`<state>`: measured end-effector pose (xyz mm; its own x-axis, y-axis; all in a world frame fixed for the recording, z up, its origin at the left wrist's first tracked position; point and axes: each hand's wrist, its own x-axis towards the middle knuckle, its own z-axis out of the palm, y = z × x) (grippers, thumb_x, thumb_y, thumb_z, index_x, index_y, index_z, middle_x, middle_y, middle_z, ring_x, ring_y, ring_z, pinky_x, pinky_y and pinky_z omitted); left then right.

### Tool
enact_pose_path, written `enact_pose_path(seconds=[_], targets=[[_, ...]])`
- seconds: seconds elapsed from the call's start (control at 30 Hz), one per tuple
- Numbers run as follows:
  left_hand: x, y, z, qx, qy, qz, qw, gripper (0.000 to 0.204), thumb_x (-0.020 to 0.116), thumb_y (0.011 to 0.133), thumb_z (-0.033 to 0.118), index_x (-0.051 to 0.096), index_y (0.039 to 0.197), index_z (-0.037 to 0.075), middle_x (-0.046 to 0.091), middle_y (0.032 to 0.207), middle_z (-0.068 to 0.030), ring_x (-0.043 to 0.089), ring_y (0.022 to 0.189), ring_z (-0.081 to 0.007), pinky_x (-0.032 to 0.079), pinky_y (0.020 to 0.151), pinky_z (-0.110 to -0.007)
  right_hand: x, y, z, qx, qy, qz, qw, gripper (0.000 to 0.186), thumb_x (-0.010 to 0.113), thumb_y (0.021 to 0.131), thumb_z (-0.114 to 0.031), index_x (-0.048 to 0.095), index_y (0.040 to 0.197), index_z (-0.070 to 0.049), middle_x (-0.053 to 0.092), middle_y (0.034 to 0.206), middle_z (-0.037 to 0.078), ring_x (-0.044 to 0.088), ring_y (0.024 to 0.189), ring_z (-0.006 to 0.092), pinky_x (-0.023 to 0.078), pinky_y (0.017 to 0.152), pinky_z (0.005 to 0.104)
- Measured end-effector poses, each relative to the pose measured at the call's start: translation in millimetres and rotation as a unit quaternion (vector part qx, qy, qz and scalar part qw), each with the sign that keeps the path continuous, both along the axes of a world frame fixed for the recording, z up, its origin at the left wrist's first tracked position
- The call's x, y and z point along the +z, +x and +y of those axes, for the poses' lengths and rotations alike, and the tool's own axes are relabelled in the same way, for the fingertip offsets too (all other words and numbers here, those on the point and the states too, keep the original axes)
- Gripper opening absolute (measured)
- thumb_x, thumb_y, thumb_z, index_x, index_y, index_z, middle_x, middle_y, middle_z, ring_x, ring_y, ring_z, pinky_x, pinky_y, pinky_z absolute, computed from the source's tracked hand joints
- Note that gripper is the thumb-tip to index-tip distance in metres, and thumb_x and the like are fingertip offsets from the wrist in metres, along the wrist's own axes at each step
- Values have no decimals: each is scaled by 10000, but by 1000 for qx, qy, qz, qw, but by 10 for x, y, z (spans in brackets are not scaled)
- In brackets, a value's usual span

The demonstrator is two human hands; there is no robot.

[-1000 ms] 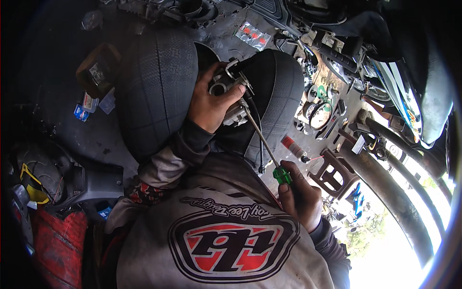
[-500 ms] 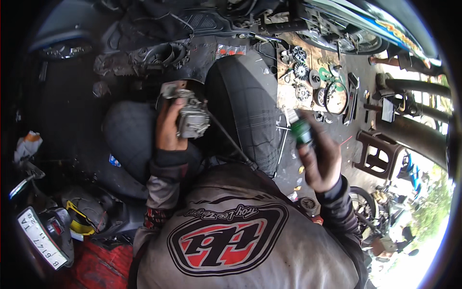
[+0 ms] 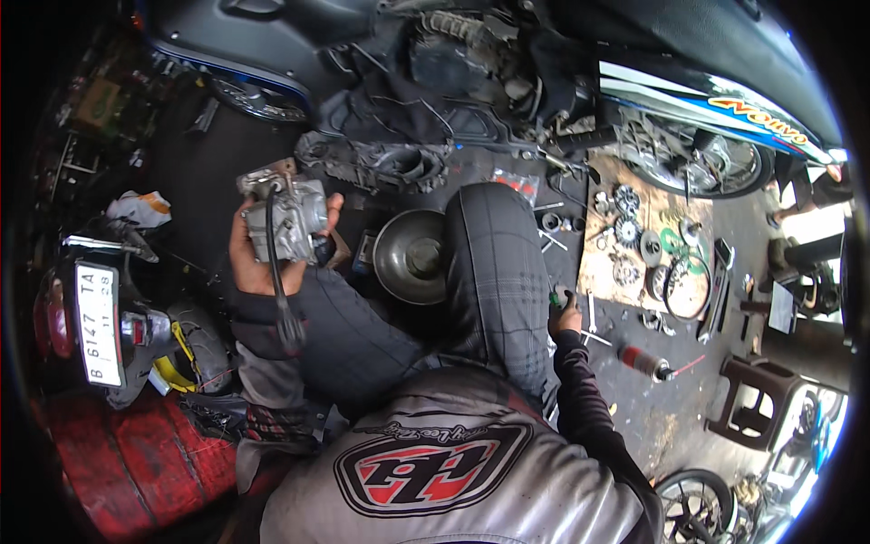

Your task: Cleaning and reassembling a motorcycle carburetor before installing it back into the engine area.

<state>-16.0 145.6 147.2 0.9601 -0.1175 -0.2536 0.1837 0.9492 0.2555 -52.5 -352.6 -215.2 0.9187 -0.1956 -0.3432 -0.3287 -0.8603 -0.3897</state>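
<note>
My left hand (image 3: 251, 261) is raised over my left thigh, its fingers wrapped around a grey metal carburetor (image 3: 295, 227). A black hose (image 3: 275, 245) hangs down from the carburetor and ends in a dark ribbed boot (image 3: 290, 332). Beside my right knee, low near the floor, my right hand (image 3: 570, 317) is closed on a small green object (image 3: 557, 297), mostly hidden by the fingers. Close to that hand, thin metal wrenches (image 3: 593, 313) lie on the floor. Between my legs sits a round metal bowl (image 3: 388, 258).
A board (image 3: 605, 263) on the right carries clutch discs, gears and a ring. A spray can (image 3: 643, 360) with a red straw lies nearer, before a brown stool (image 3: 754, 399). Ahead are an engine casing (image 3: 372, 165) and a partly stripped scooter; a red ribbed seat (image 3: 136, 467) is at left.
My right hand has gone down and forward with the green object, to beside my right knee. My left hand has moved left with the carburetor and turned it. The view has shifted too.
</note>
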Motion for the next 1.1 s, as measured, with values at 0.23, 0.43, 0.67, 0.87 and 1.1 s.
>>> enact_pose_path(seconds=[0.23, 0.43, 0.67, 0.87, 1.1], targets=[[250, 57, 441, 95, 114, -106, 983, 599, 509, 987, 479, 520, 1414, 59, 514, 1395, -310, 463, 1301, -558, 421, 1064, -664, 1421, 983, 280, 417, 11, -3, 909, 191, 568, 823, -111, 665, 928, 16, 680, 925, 285, 670, 899, 444, 547, 798, 502], [-12, 211, 565, 134, 33, -39, 990, 559, 601, 903, 401, 597, 1380, 109, 521, 1378, -264, 463, 1311, -470, 328, 1149, -601, 3123, 1565, 1085, 326, 199, -123, 916, 394, 624, 996, -206, 592, 1348, -33, 742, 922, 165, 736, 900, 235, 542, 825, 332], [-268, 361, 692, 119, 5, 25, 993, 544, 565, 913, 444, 624, 1349, 124, 586, 1278, -249, 527, 1198, -453, 473, 988, -489, 2804, 2374, 2994, 247, 469, 51, 846, 695, 689, 935, -287, 393, 1526, -71, 634, 1272, 253, 669, 1083, 293, 501, 966, 356], [-257, 461, 691, 148, 41, 91, 984, 588, 537, 946, 503, 601, 1300, 37, 628, 1228, -231, 600, 1106, -451, 518, 915, -519, 1916, 3282, 3689, 125, 374, -101, 913, 767, 742, 873, -398, 467, 1480, -18, 607, 1354, 260, 579, 1278, 361, 432, 1074, 372], [-298, 420, 788, 153, 34, 90, 983, 562, 571, 938, 484, 605, 1311, 65, 603, 1266, -234, 578, 1144, -452, 506, 934, -521, 2008, 3231, 3893, 4, 465, -147, 873, 532, 848, 811, -204, 654, 1262, 1, 711, 1072, 153, 656, 962, 197, 504, 888, 313]])
